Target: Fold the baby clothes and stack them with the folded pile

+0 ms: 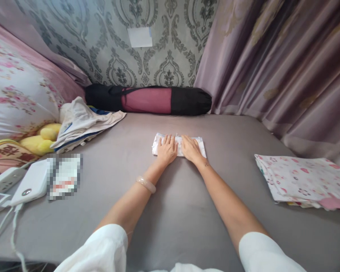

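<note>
I watch from afar. Grey sheet (102, 172) spreads beneath all fingers. Black-and-maroon bag (149, 100) lies beyond fingertips. Folded patterned cloth (303, 179) well right of fingers. Small folded white cloth (180, 151) directly under both hands. Left hand (167, 150) palm down, fingers slightly apart; right hand (190, 148) palm down, fingers close together.

A long black-and-maroon bag (146, 100) lies along the patterned wall (102, 41), below a white rectangular panel (139, 37). A mauve curtain (260, 56) hangs at right. At left: floral fabric (14, 90), a yellow plush item (37, 145), a loose heap of pale cloth (86, 122), a white power strip (5, 180) and a white power bank (34, 181) with cable (14, 230) connected. Beside the power bank lies a pixelated, unreadable item (65, 176).
</note>
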`<act>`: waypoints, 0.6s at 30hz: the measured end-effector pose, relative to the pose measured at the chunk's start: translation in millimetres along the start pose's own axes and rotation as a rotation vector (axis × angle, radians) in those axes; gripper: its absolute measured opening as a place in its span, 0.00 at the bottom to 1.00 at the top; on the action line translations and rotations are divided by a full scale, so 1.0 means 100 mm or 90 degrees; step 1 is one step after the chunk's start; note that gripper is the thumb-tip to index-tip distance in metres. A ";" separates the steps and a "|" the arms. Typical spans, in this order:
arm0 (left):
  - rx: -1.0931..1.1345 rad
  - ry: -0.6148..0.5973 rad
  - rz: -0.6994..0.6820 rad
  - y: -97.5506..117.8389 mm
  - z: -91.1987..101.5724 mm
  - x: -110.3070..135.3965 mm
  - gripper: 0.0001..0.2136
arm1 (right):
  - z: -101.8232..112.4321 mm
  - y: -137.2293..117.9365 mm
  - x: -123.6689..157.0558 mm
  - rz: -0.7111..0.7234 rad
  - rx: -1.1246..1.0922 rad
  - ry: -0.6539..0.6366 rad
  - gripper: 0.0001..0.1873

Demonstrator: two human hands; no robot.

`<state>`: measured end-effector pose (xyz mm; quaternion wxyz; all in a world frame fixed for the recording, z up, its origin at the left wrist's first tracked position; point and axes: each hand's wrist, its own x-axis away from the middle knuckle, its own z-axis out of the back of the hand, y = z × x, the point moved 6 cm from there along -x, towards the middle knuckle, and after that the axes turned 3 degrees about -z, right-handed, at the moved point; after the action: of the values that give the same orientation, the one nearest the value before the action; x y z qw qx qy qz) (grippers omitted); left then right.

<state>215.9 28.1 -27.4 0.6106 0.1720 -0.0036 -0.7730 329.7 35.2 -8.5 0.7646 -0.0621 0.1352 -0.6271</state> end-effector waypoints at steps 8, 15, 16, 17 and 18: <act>-0.016 -0.042 -0.041 -0.08 -0.13 -0.02 0.25 | -0.28 -0.03 0.09 -0.001 0.020 -0.075 0.29; -0.026 -0.043 -0.034 -0.07 -0.11 0.01 0.25 | -0.26 -0.02 0.09 -0.009 0.006 -0.087 0.29; -0.026 -0.032 -0.036 -0.07 -0.09 0.01 0.25 | -0.24 -0.01 0.10 -0.008 0.003 -0.086 0.30; -0.027 -0.015 -0.040 -0.06 -0.06 0.02 0.25 | -0.22 -0.01 0.10 -0.009 0.003 -0.077 0.30; -0.030 0.005 -0.046 -0.07 -0.03 0.02 0.25 | -0.20 0.01 0.10 -0.011 0.007 -0.061 0.30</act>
<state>209.9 28.4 -32.6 0.5864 0.1606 0.0232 -0.7936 326.5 26.8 -29.0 0.7649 -0.0893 0.0943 -0.6309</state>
